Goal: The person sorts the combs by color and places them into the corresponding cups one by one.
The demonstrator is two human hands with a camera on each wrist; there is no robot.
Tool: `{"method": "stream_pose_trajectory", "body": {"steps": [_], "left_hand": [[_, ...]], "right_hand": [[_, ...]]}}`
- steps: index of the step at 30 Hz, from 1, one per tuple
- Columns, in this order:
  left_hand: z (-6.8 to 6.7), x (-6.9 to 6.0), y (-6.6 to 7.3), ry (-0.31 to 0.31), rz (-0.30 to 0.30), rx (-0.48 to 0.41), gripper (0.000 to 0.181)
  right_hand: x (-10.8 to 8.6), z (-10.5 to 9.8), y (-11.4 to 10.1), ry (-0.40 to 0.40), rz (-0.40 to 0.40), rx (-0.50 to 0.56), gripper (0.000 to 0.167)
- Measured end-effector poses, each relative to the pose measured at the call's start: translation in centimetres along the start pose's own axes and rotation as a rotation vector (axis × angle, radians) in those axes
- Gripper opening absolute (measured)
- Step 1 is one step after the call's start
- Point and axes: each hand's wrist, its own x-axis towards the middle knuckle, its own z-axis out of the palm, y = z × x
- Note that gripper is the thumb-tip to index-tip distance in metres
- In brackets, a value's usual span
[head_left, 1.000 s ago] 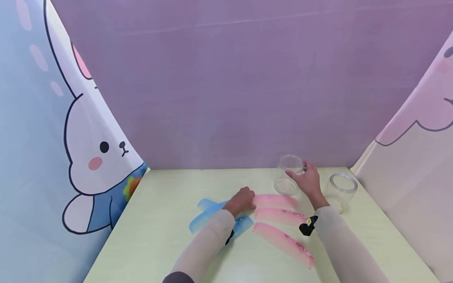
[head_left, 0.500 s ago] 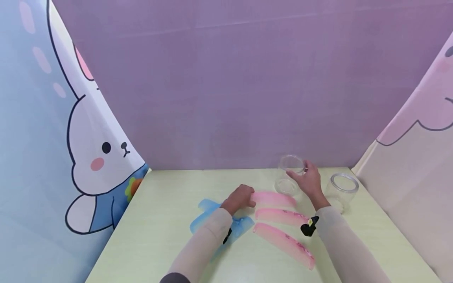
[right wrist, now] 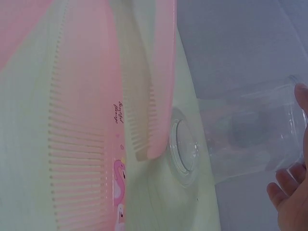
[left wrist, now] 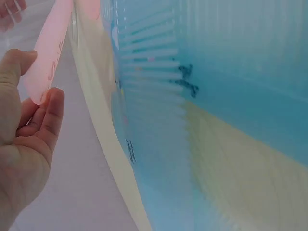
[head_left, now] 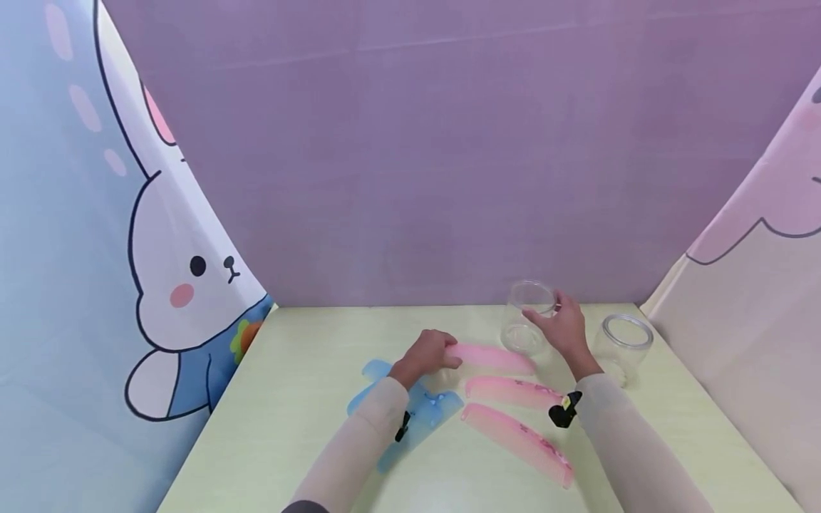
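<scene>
My left hand (head_left: 427,355) pinches one end of a pink comb (head_left: 494,358), thumb on one side and fingers on the other. In the left wrist view that comb (left wrist: 49,55) is raised and slants away from the fingers. At the back of the table, my right hand (head_left: 561,329) grips a clear open-topped jar (head_left: 521,329) near its rim. The jar (right wrist: 250,130) stands upright beside the held comb's far end. Two more pink combs, one upper (head_left: 509,391) and one lower (head_left: 516,443), lie in front, the lower printed with flowers.
Several blue combs (head_left: 423,424) lie overlapping under and beside my left forearm. A second clear jar (head_left: 623,345) with a silvery rim stands right of my right hand. A purple cloth (head_left: 385,157) hangs behind the table's back edge.
My left hand has drawn the far pink comb slightly left and lifted its near end. The right hand stays on the jar.
</scene>
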Motion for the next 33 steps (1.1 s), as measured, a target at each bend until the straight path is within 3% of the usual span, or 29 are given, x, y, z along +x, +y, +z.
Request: {"method": "stream_pose_trajectory", "body": {"steps": [6, 15, 25, 33], "left_hand": [[-0.6, -0.5, -1.0, 0.056, -0.008, -0.122, 0.047], [-2.5, -1.1, -2.1, 0.131, 0.085, -0.143, 0.043], [-5.4, -2.1, -3.2, 0.209, 0.058, -0.290, 0.044], [-7.5, -2.2, -2.9, 0.246, 0.008, -0.383, 0.044]], "right_hand": [[-0.1, -0.1, 0.0, 0.003, 0.010, 0.008, 0.069], [-0.1, -0.5, -0.1, -0.003, 0.000, -0.012, 0.069], [-0.1, -0.2, -0.2, -0.020, 0.029, -0.018, 0.073], [0.0, -0.3, 0.0, -0.022, 0.025, -0.027, 0.074]]}}
